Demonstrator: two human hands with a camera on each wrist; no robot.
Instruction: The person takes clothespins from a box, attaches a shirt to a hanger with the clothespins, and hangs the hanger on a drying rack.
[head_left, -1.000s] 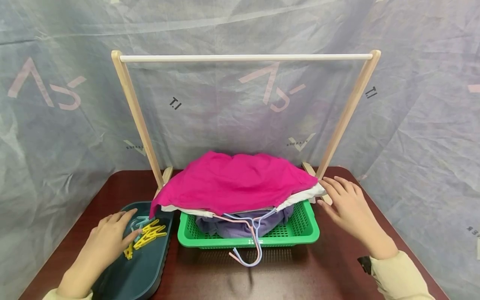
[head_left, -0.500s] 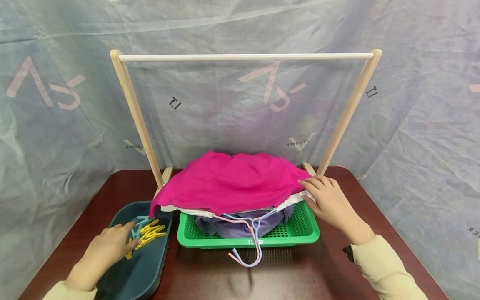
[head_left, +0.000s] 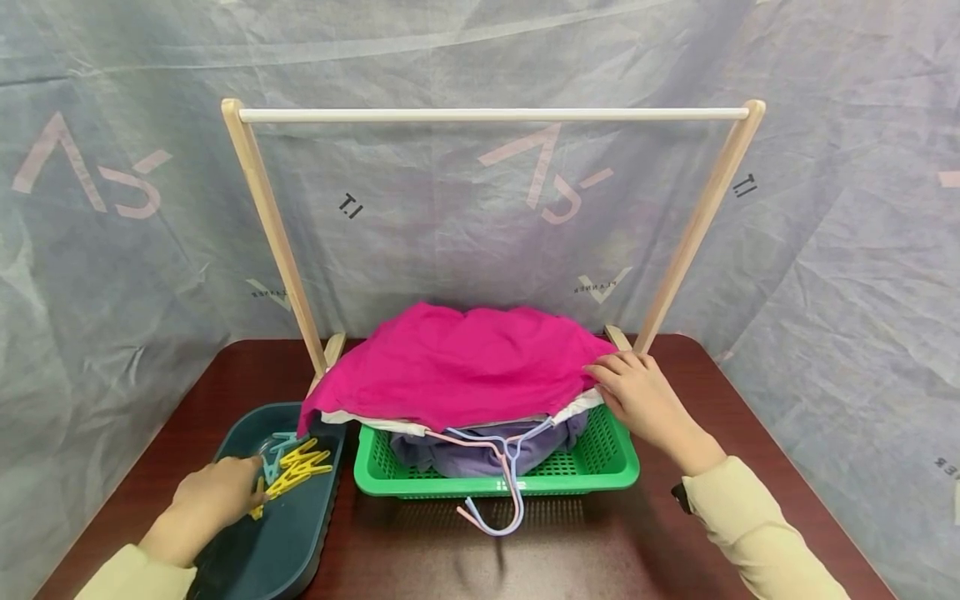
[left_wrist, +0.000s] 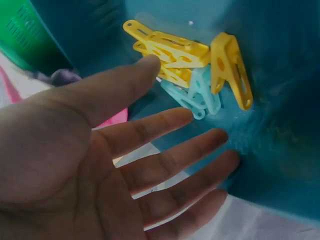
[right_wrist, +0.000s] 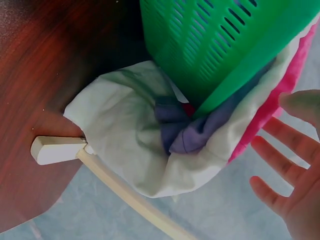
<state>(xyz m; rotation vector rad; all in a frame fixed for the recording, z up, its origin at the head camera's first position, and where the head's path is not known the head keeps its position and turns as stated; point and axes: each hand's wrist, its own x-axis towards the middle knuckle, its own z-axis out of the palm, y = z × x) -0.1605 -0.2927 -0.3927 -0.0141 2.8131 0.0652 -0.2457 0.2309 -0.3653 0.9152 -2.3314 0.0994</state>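
Note:
Over the dark blue tray (head_left: pixel 288 550) at the left, my left hand (head_left: pixel 213 504) hovers beside several yellow clothespins (head_left: pixel 302 468) and light blue clothespins (head_left: pixel 272 468). Its fingers are spread in the left wrist view, and its thumb overlaps the yellow pegs there; contact is unclear. A magenta garment (head_left: pixel 480 362) lies over a white garment (head_left: pixel 581 406), and pink and blue hangers (head_left: pixel 513 477) stick out at the front. My right hand (head_left: pixel 641 396) is at the garments' right edge, fingers extended with nothing gripped; whether they touch the cloth is hard to tell.
Beneath the garments stands a green basket (head_left: pixel 495 485) with purple cloth (head_left: pixel 465 454) in it. A wooden rack with a white rail (head_left: pixel 491 115) rises behind. Its right foot (right_wrist: pixel 55 150) rests on the dark red table (head_left: pixel 420 554). A grey sheet hangs behind.
My right hand has moved left onto the garments' right edge, and the white corner there has shifted inward. My left hand has lowered slightly into the tray beside the clothespins.

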